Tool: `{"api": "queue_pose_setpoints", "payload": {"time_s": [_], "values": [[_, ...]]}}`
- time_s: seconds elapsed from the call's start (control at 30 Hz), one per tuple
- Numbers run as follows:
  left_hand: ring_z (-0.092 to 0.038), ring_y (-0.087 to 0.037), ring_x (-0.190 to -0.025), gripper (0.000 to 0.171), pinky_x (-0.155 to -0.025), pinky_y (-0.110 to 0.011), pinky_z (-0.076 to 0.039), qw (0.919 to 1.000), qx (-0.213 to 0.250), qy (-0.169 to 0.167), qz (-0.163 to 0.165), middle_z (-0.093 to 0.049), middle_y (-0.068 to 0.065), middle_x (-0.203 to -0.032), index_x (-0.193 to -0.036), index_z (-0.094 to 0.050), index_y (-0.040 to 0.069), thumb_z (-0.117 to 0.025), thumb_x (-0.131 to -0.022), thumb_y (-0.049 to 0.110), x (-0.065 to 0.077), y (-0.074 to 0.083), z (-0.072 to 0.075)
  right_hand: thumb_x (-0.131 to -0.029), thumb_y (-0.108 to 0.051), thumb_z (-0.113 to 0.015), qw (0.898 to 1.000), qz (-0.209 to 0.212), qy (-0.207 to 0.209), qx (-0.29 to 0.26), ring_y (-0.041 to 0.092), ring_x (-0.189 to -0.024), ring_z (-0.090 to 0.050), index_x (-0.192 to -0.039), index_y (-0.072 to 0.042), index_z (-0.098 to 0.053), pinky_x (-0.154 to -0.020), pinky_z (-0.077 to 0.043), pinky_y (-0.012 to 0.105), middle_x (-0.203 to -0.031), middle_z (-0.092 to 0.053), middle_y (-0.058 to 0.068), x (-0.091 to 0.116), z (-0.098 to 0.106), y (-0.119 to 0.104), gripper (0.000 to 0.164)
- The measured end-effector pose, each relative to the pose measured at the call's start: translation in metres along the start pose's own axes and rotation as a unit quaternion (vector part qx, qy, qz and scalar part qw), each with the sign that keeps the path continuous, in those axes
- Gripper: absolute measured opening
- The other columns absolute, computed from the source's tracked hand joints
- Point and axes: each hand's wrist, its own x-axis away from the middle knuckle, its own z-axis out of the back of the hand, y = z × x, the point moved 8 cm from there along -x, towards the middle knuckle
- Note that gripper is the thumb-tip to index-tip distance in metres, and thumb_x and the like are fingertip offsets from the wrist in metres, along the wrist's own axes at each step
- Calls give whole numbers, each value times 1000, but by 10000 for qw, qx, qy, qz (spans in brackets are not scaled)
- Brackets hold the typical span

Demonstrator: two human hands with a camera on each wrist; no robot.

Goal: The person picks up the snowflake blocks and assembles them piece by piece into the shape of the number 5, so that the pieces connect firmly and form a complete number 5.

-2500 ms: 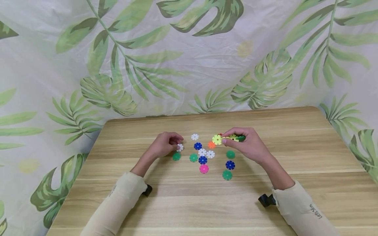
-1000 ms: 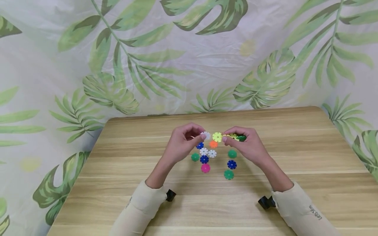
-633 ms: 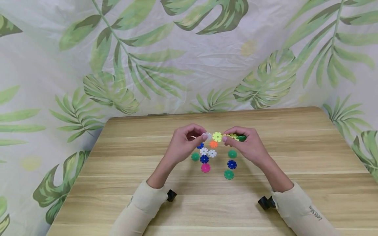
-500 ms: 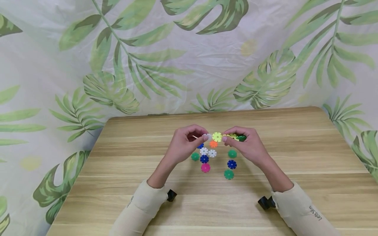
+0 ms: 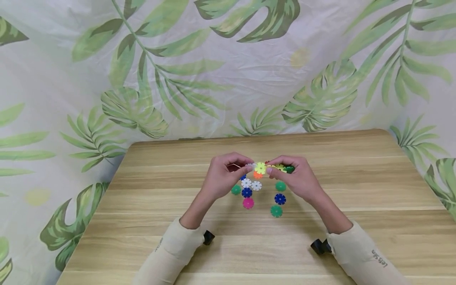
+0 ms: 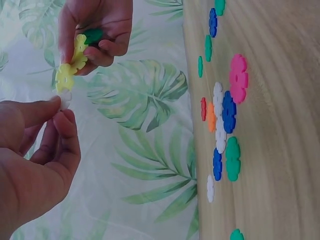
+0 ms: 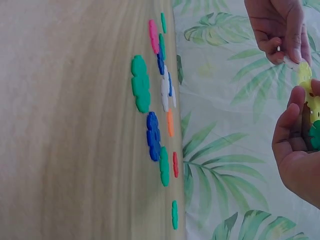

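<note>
My left hand [image 5: 224, 176] pinches a white notched plastic disc [image 6: 65, 100] between thumb and fingertips, above the table. Its edge meets a yellow notched disc [image 5: 260, 168]; how deeply the slots engage is too small to tell. That yellow disc ends a short joined chain, with more yellow and a dark green disc [image 6: 93, 36] at the other end. Thumb and fingers of my right hand [image 5: 297, 176] grip this chain, covering part of it. Below the hands, an orange disc [image 5: 257, 175] and two white discs [image 5: 246, 183] lie on the table.
More loose discs lie on the wooden table [image 5: 228, 245]: blue [image 5: 247, 192], pink [image 5: 248, 203] and green [image 5: 236, 190] near the middle, with a blue one [image 5: 280, 198] between two greens to the right. A red disc [image 6: 203, 109] shows in the wrist views. A leaf-patterned cloth [image 5: 199, 99] hangs behind.
My left hand has carried the white disc from the table's left side rightward to the yellow disc. In the last half second the gap between them has closed. The right hand shifted slightly left.
</note>
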Motion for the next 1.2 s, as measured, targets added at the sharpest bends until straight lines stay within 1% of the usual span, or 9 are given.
{"api": "queue_pose_setpoints", "payload": {"time_s": [0.1, 0.17, 0.3, 0.37, 0.5, 0.67, 0.83, 1.07, 1.2], "values": [[-69, -22, -74, 10, -65, -21, -56, 9998, -16, 133, -133, -82, -12, -98, -103, -83, 4, -83, -93, 6, 1, 2, 0, -102, -18, -76, 10000, 16, 19, -7, 33, -87, -74, -112, -7, -81, -73, -61, 32, -101, -79, 13, 1, -2, 0, 15], [-67, -20, -72, 10, -63, -21, -54, 9996, -10, 198, -207, -82, -12, -97, -102, -84, 4, -84, -92, 5, 1, 3, 0, -101, -17, -76, 10000, 42, 73, -26, 36, -87, -74, -111, -7, -81, -72, -61, 32, -100, -79, 13, 2, -2, -1, 15], [-69, -28, -71, 9, -62, -21, -54, 9991, -38, 321, -289, -82, -12, -95, -100, -85, 4, -84, -91, 3, 3, 5, 0, -101, -14, -76, 9998, 103, 143, -79, 29, -85, -74, -110, -4, -81, -71, -60, 29, -100, -78, 21, 2, -3, -2, 14], [-69, -32, -71, 9, -62, -21, -54, 9988, -71, 379, -313, -82, -11, -94, -100, -85, 4, -84, -91, 3, 3, 6, -1, -101, -13, -76, 9997, 134, 168, -106, 26, -83, -74, -110, -3, -81, -72, -60, 28, -99, -78, 21, 2, -3, -2, 14], [-69, -34, -70, 9, -61, -21, -54, 9983, -101, 442, -357, -82, -11, -93, -100, -85, 4, -84, -91, 3, 4, 6, -1, -101, -12, -75, 9996, 151, 183, -132, 22, -82, -75, -109, -1, -81, -72, -61, 27, -96, -80, 11, 2, -3, -2, 15], [-74, -25, -78, 10, -69, -26, -62, 9990, -37, 302, -339, -82, -12, -98, -104, -84, 4, -82, -94, 6, 2, 4, -2, -101, -13, -75, 9997, 146, 165, -93, 16, -80, -73, -110, -2, -80, -68, -58, 26, -90, -79, 0, 1, -1, -3, 15], [-72, -15, -81, 12, -71, -29, -63, 9997, -73, 132, -202, -81, -10, -102, -108, -82, 6, -81, -96, 9, 1, 0, -1, -102, -15, -75, 9999, 52, 48, -110, 16, -82, -75, -112, -3, -80, -73, -62, 29, -94, -80, 5, 0, -2, -1, 17], [-74, -25, -83, 13, -71, -27, -61, 9998, -107, 137, -35, -81, -10, -102, -110, -81, 6, -79, -98, 10, -1, 0, 7, -103, -16, -74, 9999, -23, -63, -75, 15, -84, -74, -114, -4, -79, -76, -62, 28, -96, -80, 12, -1, -2, 2, 17], [-75, -27, -84, 15, -72, -26, -61, 9998, -95, 142, -32, -81, -11, -103, -113, -80, 4, -78, -99, 10, -1, 0, 9, -104, -17, -73, 10000, -57, -72, 13, 19, -85, -72, -115, -5, -80, -75, -61, 29, -100, -79, 17, -1, -2, 3, 18]]}}
